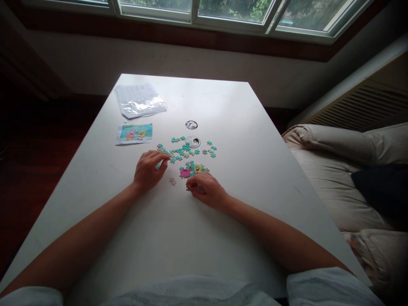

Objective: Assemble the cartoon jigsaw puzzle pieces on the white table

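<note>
My right hand (207, 189) is closed in a pinch on a small jigsaw piece (188, 187), just below the partly joined jigsaw (188, 171) with its pink, teal and yellow figures. At the left edge of the loose teal jigsaw pieces (185, 151), my left hand (151, 170) has its fingers curled, thumb and fingertips close together. Whatever those fingertips may hold is hidden. Between the two hands lie a few pale, face-down pieces (172, 181).
A printed picture card (135, 134) lies left of the pieces, with papers in a clear plastic sleeve (140, 100) behind it. Two round inserts (191, 125) are set in the white table (255, 123). A beige sofa (328, 182) stands at the right.
</note>
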The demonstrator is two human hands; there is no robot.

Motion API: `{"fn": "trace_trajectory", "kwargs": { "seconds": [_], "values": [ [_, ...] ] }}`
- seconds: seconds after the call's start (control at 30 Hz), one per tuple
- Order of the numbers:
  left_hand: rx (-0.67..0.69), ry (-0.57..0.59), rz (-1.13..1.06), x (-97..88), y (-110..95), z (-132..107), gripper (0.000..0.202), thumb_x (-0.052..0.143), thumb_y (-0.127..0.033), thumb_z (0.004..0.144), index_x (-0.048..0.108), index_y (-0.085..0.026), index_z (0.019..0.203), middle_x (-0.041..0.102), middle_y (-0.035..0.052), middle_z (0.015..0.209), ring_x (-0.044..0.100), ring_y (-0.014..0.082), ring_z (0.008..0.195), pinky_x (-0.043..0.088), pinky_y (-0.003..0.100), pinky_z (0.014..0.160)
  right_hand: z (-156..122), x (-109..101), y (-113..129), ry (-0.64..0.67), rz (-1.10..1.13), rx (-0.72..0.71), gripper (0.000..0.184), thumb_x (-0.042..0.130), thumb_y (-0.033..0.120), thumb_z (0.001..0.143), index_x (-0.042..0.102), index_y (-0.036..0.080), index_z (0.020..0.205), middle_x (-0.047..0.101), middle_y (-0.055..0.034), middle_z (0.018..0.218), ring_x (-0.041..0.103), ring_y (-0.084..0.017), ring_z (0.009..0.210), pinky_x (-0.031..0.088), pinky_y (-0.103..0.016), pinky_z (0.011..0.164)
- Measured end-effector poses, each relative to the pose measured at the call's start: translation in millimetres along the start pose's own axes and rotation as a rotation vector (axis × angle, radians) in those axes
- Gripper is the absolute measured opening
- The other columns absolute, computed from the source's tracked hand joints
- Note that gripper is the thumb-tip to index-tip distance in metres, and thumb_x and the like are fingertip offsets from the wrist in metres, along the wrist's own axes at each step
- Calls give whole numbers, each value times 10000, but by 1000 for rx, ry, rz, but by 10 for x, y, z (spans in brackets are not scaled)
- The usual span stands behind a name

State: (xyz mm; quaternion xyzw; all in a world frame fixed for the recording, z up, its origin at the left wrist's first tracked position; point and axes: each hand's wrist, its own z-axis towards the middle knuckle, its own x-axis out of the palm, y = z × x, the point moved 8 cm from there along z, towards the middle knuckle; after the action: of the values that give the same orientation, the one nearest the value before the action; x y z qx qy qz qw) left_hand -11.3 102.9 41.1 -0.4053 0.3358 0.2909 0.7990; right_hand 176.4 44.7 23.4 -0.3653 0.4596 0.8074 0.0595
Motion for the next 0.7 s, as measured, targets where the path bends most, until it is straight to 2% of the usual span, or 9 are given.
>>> {"fn": "trace_trajectory", "kwargs": {
  "seconds": [0.17,0.3,0.53,0.7],
  "values": [
    [-238,-118,114,-178,389,49,178,546,-258,918,723,-258,937,750,3,1042,618,243,1082,396,427,1023,-21,85,81,106,-100,-110,165,566,124,875,641,231,977,698,-20,860,605,-171,833,415,-314,824],
    [-330,-115,162,-198,587,53,190,552,-277,903,733,-262,959,740,16,1078,592,272,1086,399,447,999,-36,84,76,117,-171,-130,171,553,130,889,649,238,981,689,-21,867,589,-174,842,400,-314,807],
    [-298,-57,183,-125,612,57,210,542,-270,908,727,-274,1006,718,8,1142,554,283,1143,382,461,1027,-34,27,25,61,-209,-136,110,549,176,923,643,234,931,667,-24,836,559,-177,813,388,-325,792],
    [-232,-22,166,-44,530,53,228,559,-299,914,726,-274,1067,702,24,1200,527,298,1199,366,485,1056,37,-273,-178,-102,-230,-15,112,557,191,937,661,229,918,663,-37,844,560,-193,843,404,-351,833]
  ]
}}
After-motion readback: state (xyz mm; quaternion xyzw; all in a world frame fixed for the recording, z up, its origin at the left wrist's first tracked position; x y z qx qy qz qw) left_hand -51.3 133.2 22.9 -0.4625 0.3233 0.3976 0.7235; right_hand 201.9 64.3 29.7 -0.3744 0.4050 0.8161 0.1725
